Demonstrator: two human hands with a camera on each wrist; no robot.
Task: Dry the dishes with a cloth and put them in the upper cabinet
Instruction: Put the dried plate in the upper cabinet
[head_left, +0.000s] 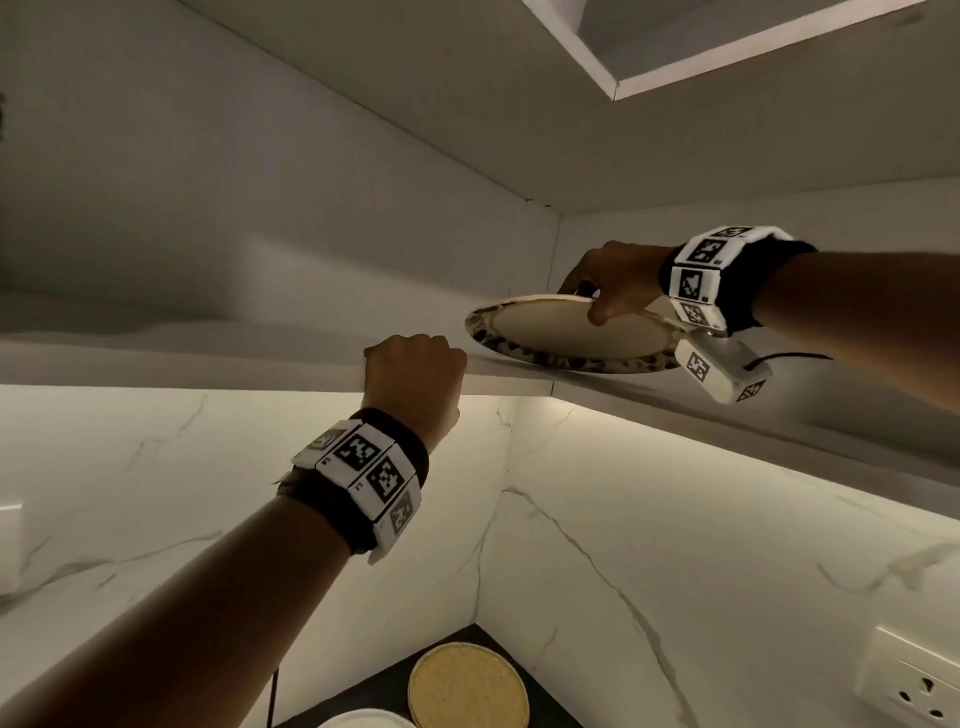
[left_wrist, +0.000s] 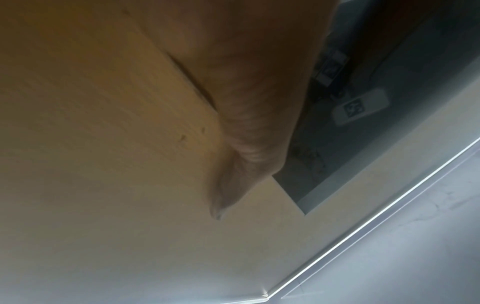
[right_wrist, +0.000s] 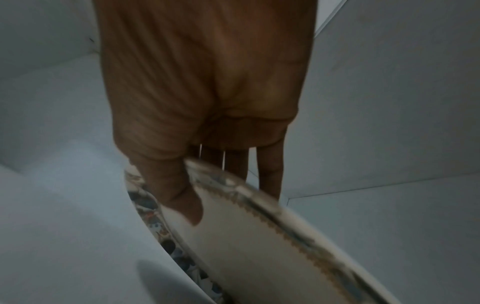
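One plate (head_left: 566, 332) with a patterned rim sits tilted at the front of the upper cabinet's shelf (head_left: 218, 358), its far edge lifted. The right hand (head_left: 615, 283) pinches that plate's rim, thumb on top, fingers behind. The left hand (head_left: 415, 371) curls over the shelf's front edge. Below, on the dark desk (head_left: 384, 686), one round yellowish mat (head_left: 467, 686) lies beside one white dish (head_left: 363, 721).

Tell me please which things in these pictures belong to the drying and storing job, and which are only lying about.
Part of the job:
- patterned plate, gripped at its rim by the right hand
- cabinet shelf, whose front edge the left hand grips

Only lying about:
- round yellowish mat on the counter below
- wall socket
- white dish, barely visible at the bottom edge
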